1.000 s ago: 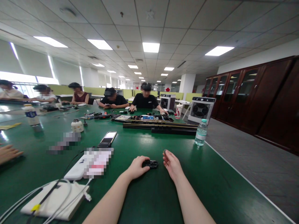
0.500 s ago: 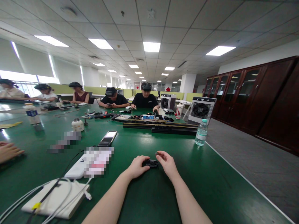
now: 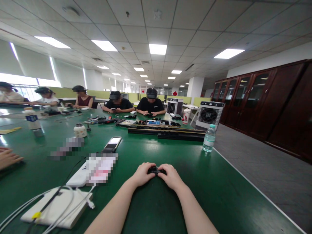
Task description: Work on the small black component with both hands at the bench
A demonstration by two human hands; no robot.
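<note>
A small black plastic part (image 3: 156,171) lies low over the green tabletop (image 3: 156,208), between both hands. My left hand (image 3: 141,174) is closed around its left end, thumb in front and fingers behind. At the right end, my right hand (image 3: 172,176) pinches with its thumb and fingertips against the part. Much of the part is covered by the fingers, so its details are hard to make out. Any smaller piece under the right fingertips is hidden.
Ahead lie long black rails (image 3: 168,132); a water bottle (image 3: 209,139) stands right, near the table edge. Leftward are a phone (image 3: 112,144), a white device (image 3: 77,177), and a white box (image 3: 57,209) with cables. Another person's hand (image 3: 9,159) rests far left. Co-workers sit opposite.
My right hand has moved left and down onto the black part; half a second ago it held a small dark piece just above. My left hand keeps its grip.
</note>
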